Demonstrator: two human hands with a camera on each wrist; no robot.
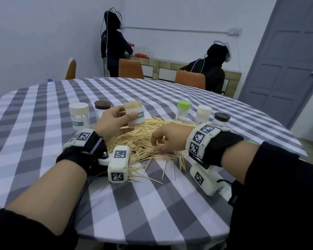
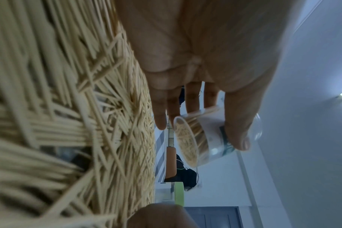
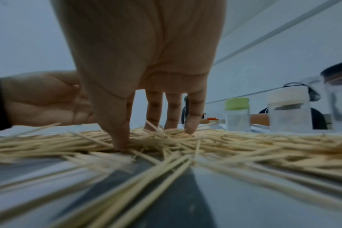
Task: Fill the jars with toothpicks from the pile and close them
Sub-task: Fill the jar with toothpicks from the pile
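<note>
- Wooden toothpicks (image 1: 145,139) are heaped in a pile on the checked desk (image 1: 152,195), w/ strays at the near edge.
- An open clear jar (image 1: 134,114), nearly full, is held above the pile by the left hand (image 1: 112,123); thumb & fingers are curled round it.
- Right hand (image 1: 168,138) fingers (image 3: 193,117) are spread, tips pressed into the pile.
- Step in hand, as judged: topping up; a small bunch must be pinched, aligned, slid in.
- Capped jars stand behind: green-lid jar (image 1: 183,110), brown-lid jar (image 1: 102,107).
</note>
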